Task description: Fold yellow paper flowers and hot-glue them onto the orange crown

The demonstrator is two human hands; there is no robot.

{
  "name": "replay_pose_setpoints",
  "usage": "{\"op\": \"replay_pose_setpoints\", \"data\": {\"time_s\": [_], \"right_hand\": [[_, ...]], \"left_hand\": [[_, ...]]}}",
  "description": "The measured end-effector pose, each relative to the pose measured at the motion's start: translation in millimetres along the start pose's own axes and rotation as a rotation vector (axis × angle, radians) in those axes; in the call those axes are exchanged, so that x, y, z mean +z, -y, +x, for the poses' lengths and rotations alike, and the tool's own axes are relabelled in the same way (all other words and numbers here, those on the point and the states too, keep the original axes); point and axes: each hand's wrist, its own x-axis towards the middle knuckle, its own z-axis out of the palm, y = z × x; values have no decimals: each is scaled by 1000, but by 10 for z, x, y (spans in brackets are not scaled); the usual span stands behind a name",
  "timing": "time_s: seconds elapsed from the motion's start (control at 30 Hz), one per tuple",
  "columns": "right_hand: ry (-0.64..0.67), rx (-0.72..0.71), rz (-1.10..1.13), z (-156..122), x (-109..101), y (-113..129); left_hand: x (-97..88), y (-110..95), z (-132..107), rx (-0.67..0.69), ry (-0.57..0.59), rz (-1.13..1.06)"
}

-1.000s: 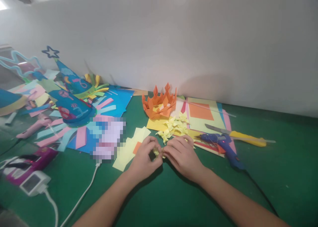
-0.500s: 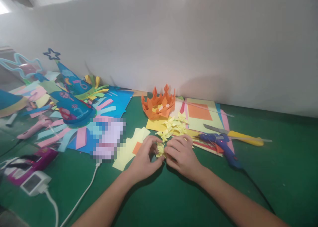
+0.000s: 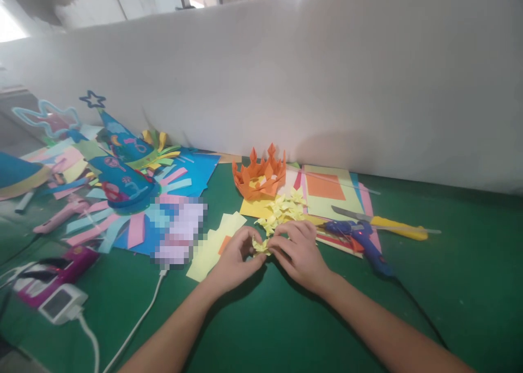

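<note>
Yellow flower [image 3: 260, 246] tipped flatter, left hand [image 3: 237, 261], right hand [image 3: 301, 255] half-curled, pinching it

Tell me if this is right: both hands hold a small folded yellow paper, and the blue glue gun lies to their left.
Wrong side: the head view shows the blue glue gun lying to the right of the left hand and right hand. Both do hold the small folded yellow paper.

Green table [image 3: 286, 329], power strip [image 3: 79, 265], yellow paper [image 3: 206, 256]

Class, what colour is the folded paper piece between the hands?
The folded paper piece is pale yellow; see the head view.
</note>
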Motion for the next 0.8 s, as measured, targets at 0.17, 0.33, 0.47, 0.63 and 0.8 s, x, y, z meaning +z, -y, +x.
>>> {"op": "replay_pose_setpoints", "data": {"time_s": [0.17,0.33,0.47,0.63,0.8], "right_hand": [[-50,-47,-22,-6,16,-8],[-51,-88,-28,-25,42,6],[-63,-121,-34,-45,60,30],[-54,-169,-3,-61,61,62],[1,-221,7,-67,43,34]], "left_hand": [[-19,-45,8,33,23,30],[-60,-84,33,29,-157,26],[-82,-40,49,13,-300,60],[-77,-94,76,-69,-363,-43],[-95,-220,106,-193,-444,-285]]}}
